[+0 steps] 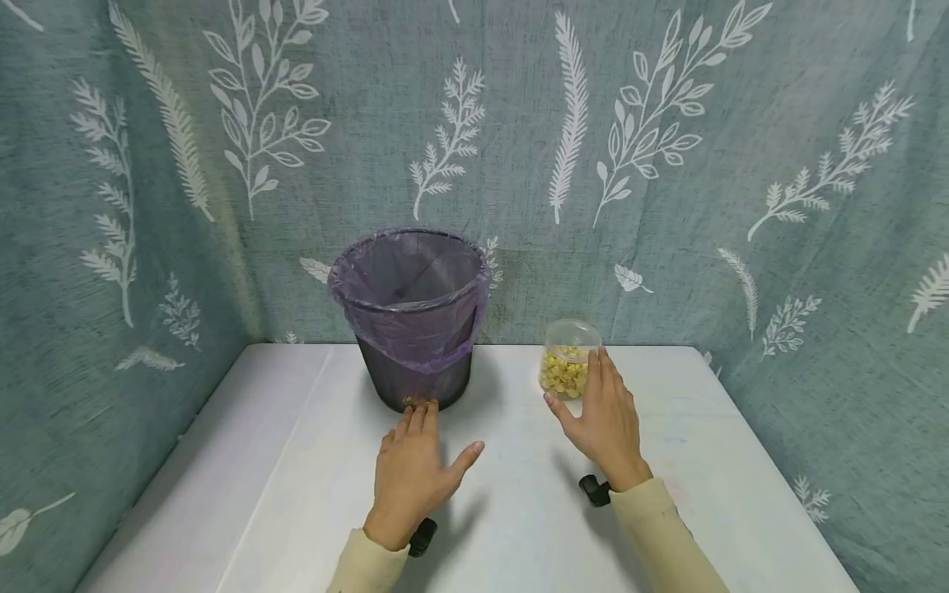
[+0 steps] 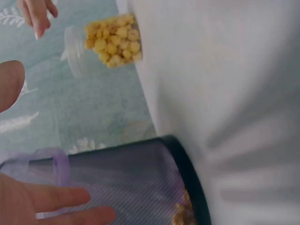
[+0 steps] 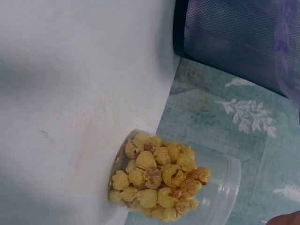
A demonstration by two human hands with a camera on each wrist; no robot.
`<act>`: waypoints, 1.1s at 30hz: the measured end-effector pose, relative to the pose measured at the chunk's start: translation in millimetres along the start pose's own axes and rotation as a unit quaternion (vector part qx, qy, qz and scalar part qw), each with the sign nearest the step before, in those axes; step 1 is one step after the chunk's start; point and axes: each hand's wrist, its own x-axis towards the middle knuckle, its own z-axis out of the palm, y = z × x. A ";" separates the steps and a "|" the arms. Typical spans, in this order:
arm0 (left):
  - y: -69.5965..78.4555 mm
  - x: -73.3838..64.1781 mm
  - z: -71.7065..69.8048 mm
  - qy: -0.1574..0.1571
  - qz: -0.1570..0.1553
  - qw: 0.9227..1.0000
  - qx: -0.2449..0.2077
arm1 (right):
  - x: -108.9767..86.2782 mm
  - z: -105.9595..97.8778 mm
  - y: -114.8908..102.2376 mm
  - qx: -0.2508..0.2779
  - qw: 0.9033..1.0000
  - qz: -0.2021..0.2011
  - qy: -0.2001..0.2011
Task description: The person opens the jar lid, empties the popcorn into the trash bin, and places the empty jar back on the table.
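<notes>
A clear plastic tub (image 1: 569,358) of yellow popcorn (image 3: 159,178) stands upright on the table's right half. My right hand (image 1: 610,412) is held near it with straight fingers overlapping its right side in the head view; in the right wrist view a gap shows between fingertip and tub. Left of the tub stands a dark mesh waste bin (image 1: 415,346), lined with a purple bag (image 1: 426,329). My left hand (image 1: 415,478) reaches toward the bin's near side, fingers straight and thumb spread, holding nothing. Brownish bits (image 2: 183,213) show through the mesh low in the bin.
The white table (image 1: 296,494) runs back to a green curtain (image 1: 371,165) with white leaf prints, which also hangs along both sides. Bin and tub both stand near the table's back edge. A black strap-mounted piece (image 1: 595,490) sits at each wrist.
</notes>
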 end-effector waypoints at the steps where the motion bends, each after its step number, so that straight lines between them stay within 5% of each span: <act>1: 1.2 0.1 2.1 0.002 0.003 1.000 -0.003 | 2.4 1.2 1.8 0.003 1.000 0.004 -0.002; 10: 12.8 0.7 19.8 0.014 0.062 0.997 -0.045 | 28.4 7.0 16.3 0.023 0.999 0.036 -0.010; 21: 25.8 7.0 35.0 -0.046 0.059 0.991 -0.114 | 59.6 26.8 25.0 0.077 0.993 0.082 -0.039; 33: 29.4 11.7 47.9 -0.058 0.077 0.983 -0.155 | 75.8 50.4 32.3 0.123 0.982 0.144 -0.009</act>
